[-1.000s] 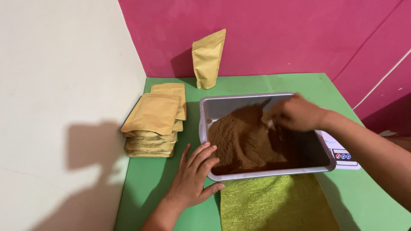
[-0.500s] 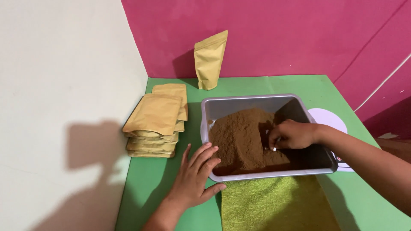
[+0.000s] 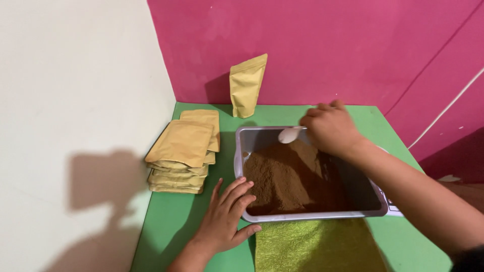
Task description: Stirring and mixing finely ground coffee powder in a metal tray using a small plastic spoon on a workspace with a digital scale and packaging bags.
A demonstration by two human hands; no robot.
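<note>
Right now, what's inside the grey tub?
The grey tub holds a heap of brown powder. The right hand dips a white spoon into it. The tub's bottom under the heap is covered, so it cannot be seen.

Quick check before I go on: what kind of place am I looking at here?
Probably a small hand-packing station, maybe home-run. A grey tub of brown powder sits on a green table, flat kraft pouches are stacked beside it, and one pouch stands upright against the pink wall.
</note>
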